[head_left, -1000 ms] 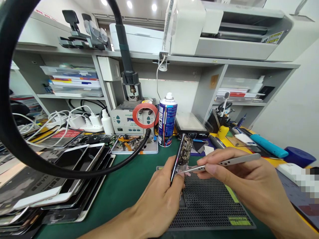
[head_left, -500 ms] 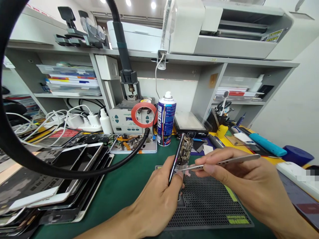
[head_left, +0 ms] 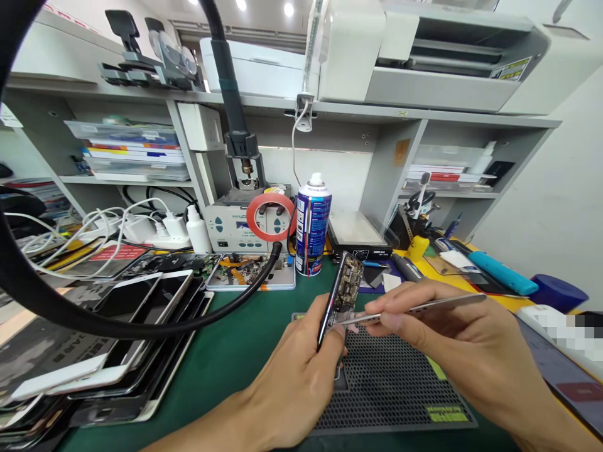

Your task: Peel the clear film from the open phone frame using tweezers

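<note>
1. At the left edge of the frame, a stack of flat phones and detached screens with white and black faces (head_left: 117, 333) lies on the green-covered work surface (head_left: 235, 351). A thick black hose (head_left: 94, 323) curves over them. None of these is in hand.

2. Left of centre and further back stands a grey rework station with a display and buttons (head_left: 233, 223), with a red ring of tape (head_left: 264, 216) leaning against its front. Just in front of it a tray of loose boards and orange flex cables (head_left: 252, 271) rests on the surface, which I read as parts already taken out.

3. At centre a blue and white spray can with a white cap (head_left: 312, 226) stands upright, untouched.

4. Low at centre, the left hand (head_left: 292, 383) is closed around the lower end of a slim, opened phone with its circuit board bared (head_left: 343, 292). It holds the phone tilted on edge above the black perforated mat (head_left: 391, 383). The back cover is already off, so the opening stage looks finished.

5. Right of centre, the right hand (head_left: 452, 339) pinches a pair of thin silver metal tweezers (head_left: 419, 309). Their tips meet the lower part of the bared board, close by the left thumb. Whether they grip a part is too small to tell. Work inside the phone seems mid-way, with the board still seated.

6. Further right, a long turquoise tool (head_left: 502, 271) lies idle on a yellow mat (head_left: 471, 282).
</note>
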Available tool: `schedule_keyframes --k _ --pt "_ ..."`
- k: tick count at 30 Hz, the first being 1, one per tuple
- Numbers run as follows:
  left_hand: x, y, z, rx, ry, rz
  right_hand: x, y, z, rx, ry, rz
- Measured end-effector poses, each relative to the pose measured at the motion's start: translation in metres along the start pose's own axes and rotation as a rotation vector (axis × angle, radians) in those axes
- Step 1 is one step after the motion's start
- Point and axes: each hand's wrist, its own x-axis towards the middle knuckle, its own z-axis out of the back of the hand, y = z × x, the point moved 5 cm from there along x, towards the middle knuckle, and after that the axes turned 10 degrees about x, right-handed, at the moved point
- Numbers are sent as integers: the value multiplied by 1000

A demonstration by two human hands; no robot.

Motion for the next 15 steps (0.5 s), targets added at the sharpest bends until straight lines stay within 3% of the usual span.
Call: schedule_keyframes --k 15 --pt "0 1 -1 -29 -3 -26 1 1 -3 -16 -13 35"
